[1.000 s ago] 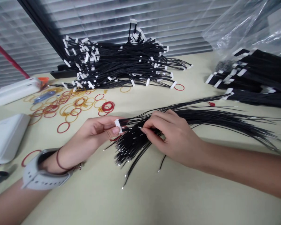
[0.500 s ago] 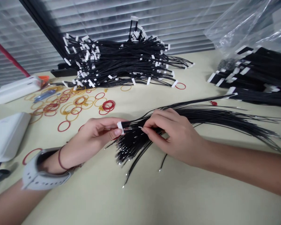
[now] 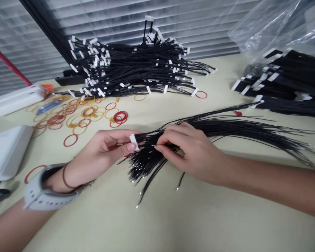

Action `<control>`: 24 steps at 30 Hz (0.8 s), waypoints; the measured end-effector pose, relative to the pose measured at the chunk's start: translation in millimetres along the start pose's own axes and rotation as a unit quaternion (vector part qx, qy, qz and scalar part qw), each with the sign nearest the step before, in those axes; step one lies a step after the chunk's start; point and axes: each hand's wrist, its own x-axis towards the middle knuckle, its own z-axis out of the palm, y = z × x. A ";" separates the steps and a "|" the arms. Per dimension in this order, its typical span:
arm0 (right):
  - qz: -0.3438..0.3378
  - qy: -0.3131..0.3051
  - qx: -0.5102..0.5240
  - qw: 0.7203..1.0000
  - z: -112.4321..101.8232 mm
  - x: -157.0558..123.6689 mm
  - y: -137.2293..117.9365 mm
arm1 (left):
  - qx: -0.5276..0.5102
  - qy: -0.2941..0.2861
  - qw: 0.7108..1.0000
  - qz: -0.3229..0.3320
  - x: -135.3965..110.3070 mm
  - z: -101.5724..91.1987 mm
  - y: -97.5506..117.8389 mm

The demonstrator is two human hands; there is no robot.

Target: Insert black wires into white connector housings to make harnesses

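My left hand (image 3: 112,147) pinches a small white connector housing (image 3: 134,141) between thumb and fingers. Several black wires run from that housing to the right. My right hand (image 3: 189,150) is closed in a pinch on one thin black wire, whose bright metal terminal (image 3: 153,145) pokes out past the fingertips toward the housing. Beneath both hands lies a thick bundle of loose black wires (image 3: 149,159), its crimped metal ends fanned out at the left. The bundle's far part (image 3: 241,131) stretches right across the table.
A heap of finished-looking black cables with white connectors (image 3: 136,70) lies at the back. More cables (image 3: 294,77) lie at the right by a clear plastic bag (image 3: 273,31). Red and yellow rubber bands (image 3: 89,112) are scattered left, near a white box (image 3: 10,152).
My right hand has moved slightly left, bringing the wire's terminal nearer the white connector housing. The left hand still holds the housing, now tilted a little differently.
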 end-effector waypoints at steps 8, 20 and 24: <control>0.117 -0.014 0.079 0.990 -3.1 3.4 -4.4 | 0.118 0.010 0.992 0.036 -0.3 4.4 0.4; 0.122 -0.047 0.037 0.991 -7.7 4.2 -7.1 | 0.278 0.025 0.951 0.136 -2.1 6.8 -0.6; 0.085 -0.042 0.008 0.995 -5.2 3.1 -6.8 | 0.176 0.026 0.982 0.065 -2.0 8.7 -0.7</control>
